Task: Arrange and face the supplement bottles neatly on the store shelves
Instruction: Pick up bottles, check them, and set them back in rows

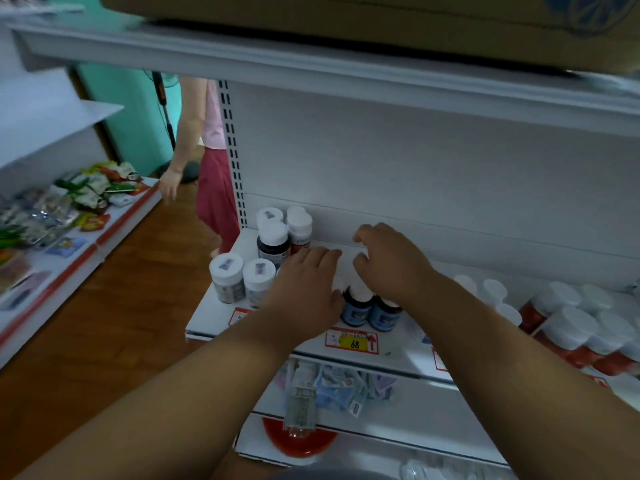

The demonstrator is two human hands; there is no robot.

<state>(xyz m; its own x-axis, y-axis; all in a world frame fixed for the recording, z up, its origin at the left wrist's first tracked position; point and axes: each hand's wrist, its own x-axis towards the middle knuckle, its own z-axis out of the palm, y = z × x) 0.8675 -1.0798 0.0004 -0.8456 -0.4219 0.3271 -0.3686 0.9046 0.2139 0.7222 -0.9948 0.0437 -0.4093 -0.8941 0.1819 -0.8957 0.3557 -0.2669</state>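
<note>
Head view, one frame, some motion blur. I see both hands reaching onto the white shelf [214,306] at its front middle.

Left hand [304,289]: palm down, fingers straight and together, pointing toward the back panel. It lies over white bottle caps; I cannot tell whether it presses them or only hovers just above. It grips nothing that I can see.

Right hand [384,261]: palm down, fingers loosely curled, held just above the shelf and beside the left hand. Its heel sits over the caps of two dark bottles with blue labels [370,311]. I cannot tell whether the fingers hold anything; nothing shows between them.

The blue-label bottles stand upright, touching each other, at the shelf's front edge, between the two wrists. A yellow price tag [353,342] marked 68 sits on the shelf lip just below them.

Left of the left hand: two grey-label bottles [239,282] with white caps, upright, side by side near the front. Behind these, toward the back panel, a cluster of dark and red-label bottles [284,233], upright and close together.

Right of the right arm: a group of red bottles with white caps [571,327], packed close; they look tilted, though the lens bends that edge.

Beyond the shelf's left end, another person's hanging hand [169,185] is in view.
</note>
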